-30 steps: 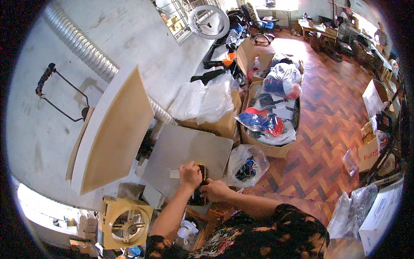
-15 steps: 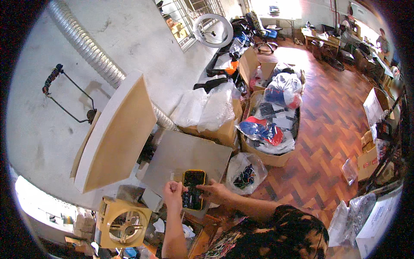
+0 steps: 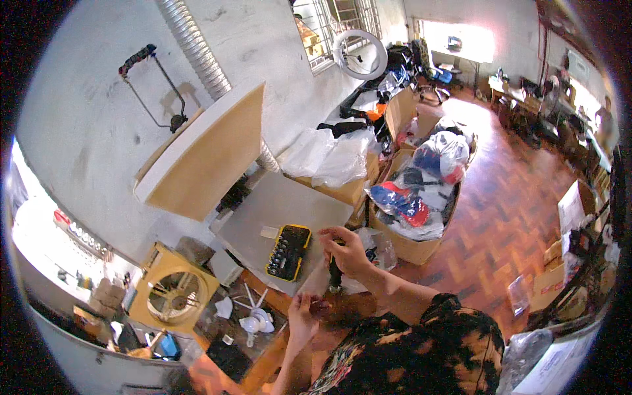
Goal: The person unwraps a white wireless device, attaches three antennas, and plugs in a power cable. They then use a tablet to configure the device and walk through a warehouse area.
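Note:
A black bit set case with a yellow rim [image 3: 288, 253] lies on the grey tabletop [image 3: 253, 204], with a row of small metal pieces along its left side. Just right of the case, my right hand [image 3: 349, 255] is closed around a black-handled screwdriver [image 3: 335, 271]. The screwdriver hangs nearly upright, its metal end pointing down toward my left hand. Below the table's near edge is my left hand [image 3: 305, 316], its fingers pinched together close under that metal end. Whatever may be between those fingers is too small to make out.
A yellow square fan [image 3: 174, 294] and a white small fan-like part [image 3: 255, 321] are to the lower left. A tan panel [image 3: 210, 158] rises behind the table. Cardboard boxes of bagged caps [image 3: 413, 247] and a clear plastic bag [image 3: 380, 245] are to the right.
Both hands have left the case. My right hand has moved to its right and now holds the screwdriver; my left has dropped below the table edge. The whole view has shifted.

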A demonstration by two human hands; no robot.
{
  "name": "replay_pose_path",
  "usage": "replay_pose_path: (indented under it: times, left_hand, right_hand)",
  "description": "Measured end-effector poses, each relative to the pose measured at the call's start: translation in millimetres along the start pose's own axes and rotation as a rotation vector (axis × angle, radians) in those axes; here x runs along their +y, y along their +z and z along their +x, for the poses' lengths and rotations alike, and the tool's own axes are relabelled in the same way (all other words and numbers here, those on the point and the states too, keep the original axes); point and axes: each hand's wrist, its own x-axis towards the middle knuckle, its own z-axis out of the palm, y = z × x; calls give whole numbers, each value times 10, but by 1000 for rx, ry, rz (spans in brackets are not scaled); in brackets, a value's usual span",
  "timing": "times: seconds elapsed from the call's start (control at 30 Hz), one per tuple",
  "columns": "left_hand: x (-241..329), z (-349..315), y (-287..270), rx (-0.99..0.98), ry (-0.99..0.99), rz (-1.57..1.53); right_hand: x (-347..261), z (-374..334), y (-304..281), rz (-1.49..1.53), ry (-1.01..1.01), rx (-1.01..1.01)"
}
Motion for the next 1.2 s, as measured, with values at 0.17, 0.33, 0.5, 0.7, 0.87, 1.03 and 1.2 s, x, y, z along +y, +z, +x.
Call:
replay_pose_path:
  times: [0.17, 0.33, 0.5, 0.7, 0.87, 1.03, 1.2]
  left_hand:
    - [-453, -329, -188, 179, 46, -33]
    - [-759, -635, -326, 100, 209, 12]
    - [-858, -705, -181, 244, 244, 59]
    - [-1029, -582, -435, 370, 187, 149]
    - [-586, -501, -846, 691, 530, -315]
    - [-111, -668, -642, 901, 843, 121]
    - [75, 24, 252, 656, 880, 251]
  right_hand:
    - [-1009, 391, -611, -429, -478, 291]
    - [-2595, 1440, -1232, -49, -223, 67]
    - [-2915, 1721, -1314, 48, -135, 57]
    - [-3055, 2220, -1656, -90, -254, 26]
    - [-3313, 2949, -3050, -541, -351, 198]
    - [-3631, 3423, -4062, -499, -257, 162]
    - [-3907, 3805, -2485, -337, -389, -279]
